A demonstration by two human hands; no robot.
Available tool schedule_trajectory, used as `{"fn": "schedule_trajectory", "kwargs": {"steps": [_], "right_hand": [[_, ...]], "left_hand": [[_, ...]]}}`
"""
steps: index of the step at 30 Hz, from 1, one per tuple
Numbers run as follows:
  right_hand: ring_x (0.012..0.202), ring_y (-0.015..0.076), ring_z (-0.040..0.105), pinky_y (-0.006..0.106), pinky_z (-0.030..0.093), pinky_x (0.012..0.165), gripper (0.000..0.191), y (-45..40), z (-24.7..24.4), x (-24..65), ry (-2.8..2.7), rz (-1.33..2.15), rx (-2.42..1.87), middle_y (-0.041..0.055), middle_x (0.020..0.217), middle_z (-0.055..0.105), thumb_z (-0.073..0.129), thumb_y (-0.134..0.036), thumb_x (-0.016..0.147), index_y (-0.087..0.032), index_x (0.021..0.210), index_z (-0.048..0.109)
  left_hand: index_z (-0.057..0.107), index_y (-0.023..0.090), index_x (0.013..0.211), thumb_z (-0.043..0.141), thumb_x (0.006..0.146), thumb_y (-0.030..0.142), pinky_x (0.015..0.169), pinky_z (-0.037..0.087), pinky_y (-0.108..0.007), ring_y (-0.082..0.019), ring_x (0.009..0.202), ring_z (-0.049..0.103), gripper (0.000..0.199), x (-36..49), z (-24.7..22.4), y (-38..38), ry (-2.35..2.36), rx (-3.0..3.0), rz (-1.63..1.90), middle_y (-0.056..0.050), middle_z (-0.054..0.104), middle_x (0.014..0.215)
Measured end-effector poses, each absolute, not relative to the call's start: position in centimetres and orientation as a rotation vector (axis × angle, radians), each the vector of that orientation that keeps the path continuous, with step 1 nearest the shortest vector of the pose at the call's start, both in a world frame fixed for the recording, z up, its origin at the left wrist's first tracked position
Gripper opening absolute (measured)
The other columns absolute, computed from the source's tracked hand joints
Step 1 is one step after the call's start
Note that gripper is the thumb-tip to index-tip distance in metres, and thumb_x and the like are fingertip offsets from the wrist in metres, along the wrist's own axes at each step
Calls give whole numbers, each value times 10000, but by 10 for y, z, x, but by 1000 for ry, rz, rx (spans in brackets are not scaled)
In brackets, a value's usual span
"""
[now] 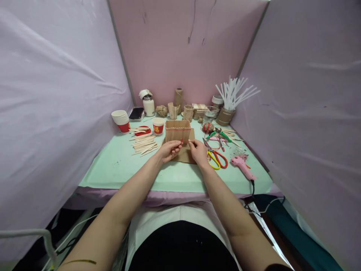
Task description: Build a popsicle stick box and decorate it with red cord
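A small open box of craft sticks stands on a piece of brown cardboard, with a thin red line running round it below the rim. My left hand is at its front, thumb and forefinger pinched on a small red bit that looks like red string. Just to the right, my right hand is closed in a pinch by the box's lower right corner. What lies between its fingertips is too small to make out.
Loose sticks, a red dish and paper cups lie left. On the right are scissors, green-handled pliers, a ball of red string and a corded pink glue gun. Jars and white sticks line the back.
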State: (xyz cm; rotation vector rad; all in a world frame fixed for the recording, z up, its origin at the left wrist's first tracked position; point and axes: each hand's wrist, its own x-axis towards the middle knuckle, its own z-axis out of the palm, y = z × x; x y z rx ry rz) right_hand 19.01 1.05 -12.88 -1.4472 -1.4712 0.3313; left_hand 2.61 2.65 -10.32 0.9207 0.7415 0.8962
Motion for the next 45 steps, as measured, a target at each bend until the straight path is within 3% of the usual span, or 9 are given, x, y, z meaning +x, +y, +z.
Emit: {"fn": "schedule_trajectory", "kwargs": {"steps": [4,6,9,12,17,29,37,45], "right_hand": [[1064,278,523,445,374,942,418,6,-125,187,-1513,169,-1414,122,1146,569,549,-244,785,-206,1198,604],[1121,264,486,429,358,972,480,3,-123,186,-1622,27,-1305,116,1191,514,531,-191,796,-230,1273,557],[1076,246,489,414,352,957,394,0,-121,184,-1784,-111,-1191,93,1159,525,507,-165,845,-267,1212,608],[1048,255,472,423,335,927,219,-2,-120,182,-1811,-138,-1216,82,1076,578,520,-222,891,-266,1024,688],[1021,264,465,438,306,926,138,0,-120,182,-1680,79,-1240,73,973,628,560,-277,881,-236,807,669],[826,197,571,332,443,782,196,16,-132,184,-1461,491,-1215,38,823,643,489,-363,836,-207,784,596],[822,198,575,329,448,775,211,17,-134,184,-1400,581,-1246,40,824,651,515,-394,808,-202,776,599],[751,183,578,313,452,736,219,12,-127,184,-1367,649,-1236,31,790,648,510,-400,812,-200,765,587]], "left_hand": [[634,106,779,719,746,273,392,327,-115,-21,470,486,190,33,-108,25,853,1061,1038,-2,599,647],[631,115,754,719,737,302,405,339,-140,-35,460,490,207,36,-111,24,923,1145,1105,3,607,623],[655,124,764,702,738,305,407,342,-170,-55,434,483,188,38,-114,23,1002,1279,1149,20,598,563],[666,137,767,671,754,299,405,340,-182,-68,418,478,162,38,-117,23,1042,1389,1157,29,588,527],[675,148,811,651,763,308,419,361,-191,-79,417,476,168,38,-121,25,1060,1493,1142,36,579,507],[690,142,915,630,780,378,442,364,-195,-76,453,491,279,37,-123,26,1028,1517,1090,15,611,598],[708,148,958,630,773,391,438,317,-194,-74,433,441,316,36,-122,25,1022,1504,1062,47,530,495],[690,125,932,546,805,403,416,326,-197,-72,445,506,338,39,-115,22,949,1430,1011,-17,617,653]]}}
